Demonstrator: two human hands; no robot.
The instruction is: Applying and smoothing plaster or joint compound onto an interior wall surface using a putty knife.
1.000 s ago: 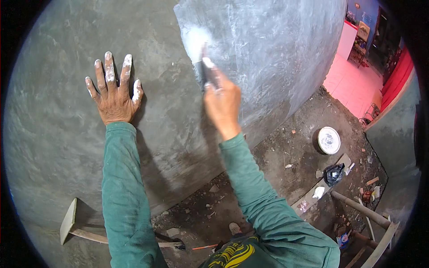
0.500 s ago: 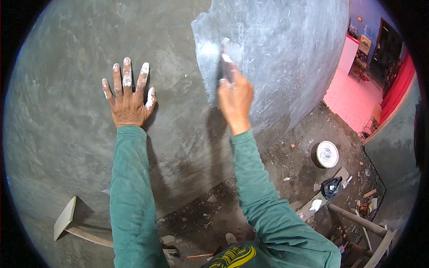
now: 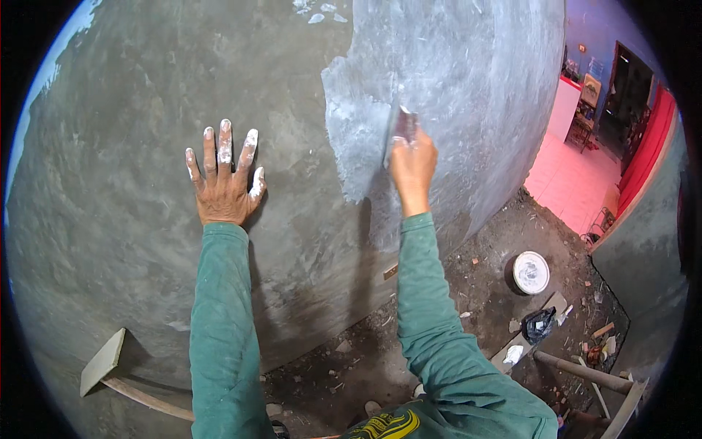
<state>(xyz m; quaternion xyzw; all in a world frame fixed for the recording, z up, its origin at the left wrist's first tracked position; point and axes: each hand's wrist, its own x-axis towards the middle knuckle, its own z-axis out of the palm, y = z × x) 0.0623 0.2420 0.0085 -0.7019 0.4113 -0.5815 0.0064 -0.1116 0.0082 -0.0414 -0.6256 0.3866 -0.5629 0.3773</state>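
My left hand (image 3: pixel 225 183) lies against the bare grey wall (image 3: pixel 285 95), fingers spread and white paste on the fingertips. My right hand (image 3: pixel 414 164) is wrapped round the handle of a putty knife (image 3: pixel 404 126). Its thin blade is at the wall, seen nearly edge-on, over a patch of pale wet filler (image 3: pixel 453 80). This patch covers the upper right of the wall, and its ragged left border runs between my two hands. A few small white dabs (image 3: pixel 316 17) sit higher up.
On the dirt floor at right stands a white bucket (image 3: pixel 531 273) of white paste. Near it are a plank (image 3: pixel 504 358), a black plastic bag (image 3: pixel 539 325) and a wooden frame (image 3: pixel 585 373). A long-handled flat board (image 3: pixel 104 362) leans lower left. A doorway with red curtain (image 3: pixel 649 146) opens far right.
My right hand has drawn the putty knife down and to the right across the filler. My left hand stays flat on the wall; the whole view has shifted slightly.
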